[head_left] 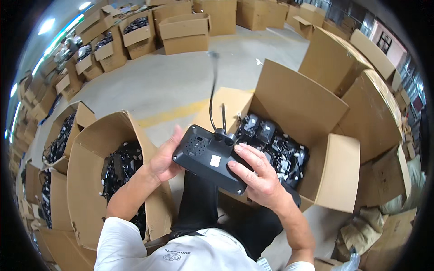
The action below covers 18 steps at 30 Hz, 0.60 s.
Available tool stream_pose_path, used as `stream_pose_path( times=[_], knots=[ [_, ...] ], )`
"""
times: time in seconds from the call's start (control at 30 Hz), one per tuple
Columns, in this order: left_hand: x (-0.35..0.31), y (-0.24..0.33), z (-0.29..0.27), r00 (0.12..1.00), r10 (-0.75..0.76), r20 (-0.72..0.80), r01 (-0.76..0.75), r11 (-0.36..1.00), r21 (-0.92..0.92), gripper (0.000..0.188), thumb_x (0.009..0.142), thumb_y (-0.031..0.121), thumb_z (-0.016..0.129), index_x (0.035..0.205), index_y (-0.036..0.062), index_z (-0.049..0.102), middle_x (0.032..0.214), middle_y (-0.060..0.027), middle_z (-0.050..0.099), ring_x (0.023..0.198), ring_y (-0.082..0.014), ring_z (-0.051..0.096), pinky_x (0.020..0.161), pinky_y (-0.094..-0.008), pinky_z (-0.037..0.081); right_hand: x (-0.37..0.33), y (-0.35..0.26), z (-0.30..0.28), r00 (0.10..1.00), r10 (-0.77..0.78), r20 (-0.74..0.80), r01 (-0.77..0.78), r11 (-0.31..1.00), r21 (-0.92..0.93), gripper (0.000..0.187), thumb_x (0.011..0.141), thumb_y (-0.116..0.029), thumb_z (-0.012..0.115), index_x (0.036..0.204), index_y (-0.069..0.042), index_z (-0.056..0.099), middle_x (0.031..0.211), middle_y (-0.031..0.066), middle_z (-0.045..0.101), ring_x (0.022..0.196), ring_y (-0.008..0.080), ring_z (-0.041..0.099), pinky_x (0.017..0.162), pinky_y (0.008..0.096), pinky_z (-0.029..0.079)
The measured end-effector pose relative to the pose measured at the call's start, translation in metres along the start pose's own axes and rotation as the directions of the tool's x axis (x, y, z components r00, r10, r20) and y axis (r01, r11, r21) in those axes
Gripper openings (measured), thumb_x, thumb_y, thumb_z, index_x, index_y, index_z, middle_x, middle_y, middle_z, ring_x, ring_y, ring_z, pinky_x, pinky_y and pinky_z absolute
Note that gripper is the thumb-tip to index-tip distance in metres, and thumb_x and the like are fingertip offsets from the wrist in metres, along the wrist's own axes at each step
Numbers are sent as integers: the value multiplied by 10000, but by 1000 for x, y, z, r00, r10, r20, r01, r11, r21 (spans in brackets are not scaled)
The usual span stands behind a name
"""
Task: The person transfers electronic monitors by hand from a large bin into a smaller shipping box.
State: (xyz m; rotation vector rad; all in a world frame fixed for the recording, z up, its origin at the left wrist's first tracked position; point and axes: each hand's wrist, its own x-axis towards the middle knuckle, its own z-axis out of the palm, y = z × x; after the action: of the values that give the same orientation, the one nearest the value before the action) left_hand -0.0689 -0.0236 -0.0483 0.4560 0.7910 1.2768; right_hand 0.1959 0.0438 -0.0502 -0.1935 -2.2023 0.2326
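A black plastic device housing (210, 158) is held between my two hands above my lap. It has a round patch of small holes, a small white label and screws at its corners. Two black cables (213, 101) rise from round fittings on its far edge. My left hand (167, 157) grips its left end, thumb up along the side. My right hand (257, 174) holds its right end, with fingers lying over the upper face. What lies beneath the housing is hidden.
An open cardboard box (337, 174) at the right holds black devices and tangled cables (282, 156). Another open box (90, 180) at my left contains similar black parts (122, 167). More cartons (185, 34) line the far side of the grey floor (181, 81). A tan sack (361, 232) lies lower right.
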Motion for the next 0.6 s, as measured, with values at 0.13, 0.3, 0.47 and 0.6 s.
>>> stream_pose_path(
  times=[0.13, 0.3, 0.47, 0.6],
  knots=[
    [18, -22, 12, 983, -93, 159, 53, 969, 241, 496, 924, 258, 677, 1312, 17, 483, 1166, -84, 630, 1014, -157, 647, 903, -320, 550, -27, 1, -26, 988, 119, 103, -114, 992, -60, 526, 689, 97, 651, 1203, -15, 644, 1354, 208, 546, 1249, 412, 534, 1066, 474, 453],
    [34, -54, 26, 989, 99, 110, -123, 964, 235, 544, 888, 223, 665, 1334, -12, 459, 1204, -136, 619, 1075, -205, 652, 937, -365, 554, -76, -3, -29, 487, 830, -271, -472, 511, 718, 525, 930, -22, 511, 1435, 3, 371, 1480, 213, 415, 1372, 337, 431, 1128, 466, 372],
    [30, -117, 56, 984, 162, 78, -174, 965, 195, 582, 929, 213, 643, 1412, 3, 396, 1325, -108, 560, 1225, -217, 548, 1063, -377, 436, -78, -43, 64, 420, 907, -32, -260, 154, 953, 761, 912, -250, 720, 1485, -18, 276, 1351, 105, 502, 1158, 193, 556, 1016, 361, 444],
    [40, -131, 17, 988, 50, 148, -111, 891, 440, 875, 876, 585, 643, 1458, 10, 333, 1427, -103, 477, 1309, -242, 472, 1130, -417, 340, -61, -13, 24, 279, 949, 146, -236, -80, 968, 436, 891, -123, 717, 1254, 16, 519, 1135, 66, 627, 1022, 138, 601, 911, 297, 498]
  ],
)
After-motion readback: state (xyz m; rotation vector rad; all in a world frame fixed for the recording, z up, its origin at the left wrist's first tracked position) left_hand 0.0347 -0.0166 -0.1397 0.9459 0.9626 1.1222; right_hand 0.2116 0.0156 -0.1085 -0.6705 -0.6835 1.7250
